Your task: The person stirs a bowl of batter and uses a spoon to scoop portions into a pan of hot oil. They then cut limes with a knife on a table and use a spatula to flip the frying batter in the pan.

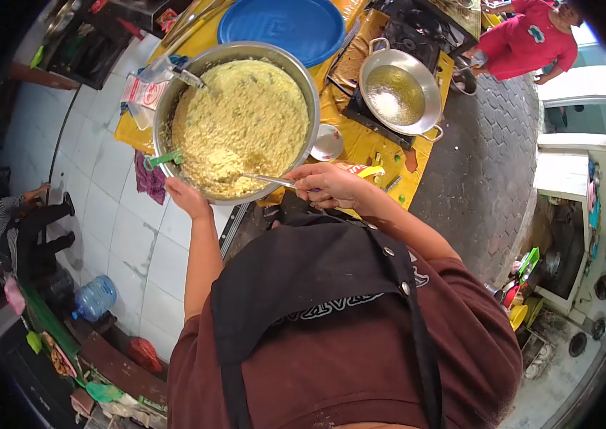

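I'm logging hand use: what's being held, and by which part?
The right grip holds a utensil by its handle; the left grip is against the bowl, its hold unclear.

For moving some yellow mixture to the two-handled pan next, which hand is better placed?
Probably the right hand: it holds the metal utensil, whose far end meets the yellow mixture, and it is nearer the pan. The left hand is at the bowl's rim, farther away.

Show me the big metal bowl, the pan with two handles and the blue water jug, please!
Big metal bowl [164, 130]: head view, left inner wall.
Pan with two handles [431, 91]: head view, right inner wall.
Blue water jug [96, 298]: head view, middle of its side.
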### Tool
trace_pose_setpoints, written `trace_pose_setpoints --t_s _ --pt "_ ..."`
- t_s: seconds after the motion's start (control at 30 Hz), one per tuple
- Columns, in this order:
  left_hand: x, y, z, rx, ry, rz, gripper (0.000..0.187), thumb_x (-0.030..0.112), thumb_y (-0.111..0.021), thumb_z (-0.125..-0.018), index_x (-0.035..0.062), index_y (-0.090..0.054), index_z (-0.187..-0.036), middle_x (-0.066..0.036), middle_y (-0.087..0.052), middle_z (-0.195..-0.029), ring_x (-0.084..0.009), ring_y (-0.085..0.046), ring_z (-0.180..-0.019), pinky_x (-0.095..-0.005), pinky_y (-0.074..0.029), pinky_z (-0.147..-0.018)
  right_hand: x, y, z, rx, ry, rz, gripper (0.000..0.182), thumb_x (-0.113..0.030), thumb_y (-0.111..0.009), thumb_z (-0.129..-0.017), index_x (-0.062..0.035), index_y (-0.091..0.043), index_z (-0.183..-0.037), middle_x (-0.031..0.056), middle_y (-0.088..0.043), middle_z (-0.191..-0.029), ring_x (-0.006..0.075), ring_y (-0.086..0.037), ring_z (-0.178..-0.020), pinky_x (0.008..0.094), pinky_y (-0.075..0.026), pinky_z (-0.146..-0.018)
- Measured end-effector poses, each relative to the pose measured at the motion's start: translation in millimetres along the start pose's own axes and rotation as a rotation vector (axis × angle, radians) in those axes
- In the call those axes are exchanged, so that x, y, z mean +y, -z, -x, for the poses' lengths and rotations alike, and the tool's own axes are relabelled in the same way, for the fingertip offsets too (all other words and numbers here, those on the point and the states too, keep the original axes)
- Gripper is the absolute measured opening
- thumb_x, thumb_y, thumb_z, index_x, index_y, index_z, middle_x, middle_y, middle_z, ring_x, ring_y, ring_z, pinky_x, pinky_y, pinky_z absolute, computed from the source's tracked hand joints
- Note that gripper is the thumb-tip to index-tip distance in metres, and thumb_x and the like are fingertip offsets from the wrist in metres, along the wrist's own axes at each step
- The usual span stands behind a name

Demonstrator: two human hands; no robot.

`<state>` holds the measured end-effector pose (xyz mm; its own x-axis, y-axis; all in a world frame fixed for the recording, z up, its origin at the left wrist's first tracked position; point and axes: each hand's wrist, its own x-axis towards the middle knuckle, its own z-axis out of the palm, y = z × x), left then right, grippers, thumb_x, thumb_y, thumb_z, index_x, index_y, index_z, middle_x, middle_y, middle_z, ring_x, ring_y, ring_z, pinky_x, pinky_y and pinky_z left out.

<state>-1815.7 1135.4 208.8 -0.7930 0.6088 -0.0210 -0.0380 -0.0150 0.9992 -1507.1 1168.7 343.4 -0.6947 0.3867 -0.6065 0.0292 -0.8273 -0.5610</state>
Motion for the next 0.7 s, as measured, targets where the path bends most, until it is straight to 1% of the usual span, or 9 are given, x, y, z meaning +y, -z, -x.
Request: trace_pose_setpoints --t_s 0.17,0.27,0.37,0.43,0.5,0.53,0.6,0.63,0.7 --pt "5.6 -3.8 2.9 -0.010 -0.070 -0.054 0.042 0.036 -0.031 -0.094 -0.0031 -0.043 -0.102 -0.010 -0.044 -0.102 -0.0186 -0.040 -0.090 -0.0308 -0.032 -0.085 -27.9 21.9 50.1 0.110 0.114 -0.085 0.034 -0.006 -0.048 -0.082 0.0007 -0.046 -0.115 0.0047 -0.050 -0.072 0.0022 -0.033 -0.043 0.0165 -0.023 -0.033" --pt "32.2 -16.4 14.1 0.068 -0.025 -0.125 0.033 0.032 -0.030 -0.094 0.0010 -0.041 -0.091 -0.006 -0.040 -0.090 -0.0175 -0.036 -0.083 -0.0290 -0.031 -0.081 -39.5 52.2 77.4 0.259 0.260 -0.119 0.036 -0.008 -0.048 -0.082 -0.0003 -0.047 -0.117 0.0021 -0.051 -0.072 -0.0008 -0.032 -0.043 0.0127 -0.021 -0.032" --pt "19.1 -8.7 8.0 0.031 -0.047 -0.132 0.032 0.032 -0.030 -0.094 0.0016 -0.041 -0.089 -0.006 -0.039 -0.088 -0.0175 -0.035 -0.082 -0.0288 -0.031 -0.081 -47.8 97.8 89.2 0.454 0.483 -0.221 0.033 -0.006 -0.048 -0.082 0.0010 -0.047 -0.115 0.0029 -0.050 -0.072 0.0000 -0.033 -0.043 0.0130 -0.022 -0.032" --pt "27.1 -13.2 11.3 0.030 -0.025 -0.127 0.036 0.033 -0.030 -0.094 -0.0004 -0.042 -0.096 -0.009 -0.042 -0.094 -0.0188 -0.037 -0.086 -0.0297 -0.031 -0.084 -55.7 124.8 87.9 0.523 0.544 -0.212 0.031 -0.006 -0.048 -0.083 0.0015 -0.048 -0.113 0.0032 -0.050 -0.072 0.0006 -0.033 -0.042 0.0133 -0.023 -0.032" --pt "29.9 -15.6 11.8 0.057 0.023 -0.111 0.044 0.036 -0.030 -0.094 -0.0037 -0.041 -0.107 -0.012 -0.043 -0.105 -0.0203 -0.039 -0.094 -0.0307 -0.030 -0.088 -58.0 167.1 69.8 0.730 0.639 -0.181 0.037 -0.005 -0.048 -0.080 0.0035 -0.044 -0.115 0.0044 -0.050 -0.068 0.0041 -0.033 -0.041 0.0182 -0.025 -0.032" --pt "24.2 -8.3 9.3 0.042 0.024 -0.225 0.051 0.039 -0.030 -0.094 -0.0062 -0.036 -0.116 -0.015 -0.042 -0.114 -0.0214 -0.039 -0.101 -0.0309 -0.029 -0.092 -58.1 190.4 55.6 0.729 0.646 -0.183 0.037 -0.005 -0.048 -0.080 0.0035 -0.044 -0.115 0.0044 -0.050 -0.068 0.0041 -0.033 -0.041 0.0182 -0.025 -0.032" --pt "20.8 -6.5 8.6 0.056 0.027 -0.236 0.051 0.039 -0.030 -0.094 -0.0061 -0.037 -0.116 -0.015 -0.042 -0.113 -0.0213 -0.039 -0.101 -0.0308 -0.029 -0.092 -54.5 244.8 17.1 1.020 0.613 -0.136 0.020 -0.006 -0.048 -0.082 0.0007 -0.052 -0.100 0.0051 -0.051 -0.067 0.0067 -0.038 -0.043 0.0208 -0.031 -0.034" --pt "19.8 -6.9 7.7 0.073 0.035 -0.249 0.050 0.039 -0.030 -0.094 -0.0060 -0.037 -0.115 -0.015 -0.042 -0.113 -0.0213 -0.039 -0.100 -0.0307 -0.029 -0.092 -52.3 277.5 -5.7 1.016 0.618 -0.139 0.020 -0.006 -0.048 -0.082 0.0007 -0.052 -0.100 0.0051 -0.051 -0.067 0.0067 -0.038 -0.043 0.0208 -0.031 -0.034" --pt "24.5 -8.0 9.9 0.066 0.034 -0.298 0.052 0.039 -0.030 -0.094 -0.0063 -0.036 -0.119 -0.016 -0.040 -0.118 -0.0223 -0.039 -0.104 -0.0311 -0.028 -0.094 -43.2 337.5 -49.8 1.471 0.368 0.438 0.022 -0.007 -0.046 -0.081 0.0015 -0.054 -0.099 0.0101 -0.055 -0.067 0.0207 -0.052 -0.050 0.0343 -0.042 -0.045"
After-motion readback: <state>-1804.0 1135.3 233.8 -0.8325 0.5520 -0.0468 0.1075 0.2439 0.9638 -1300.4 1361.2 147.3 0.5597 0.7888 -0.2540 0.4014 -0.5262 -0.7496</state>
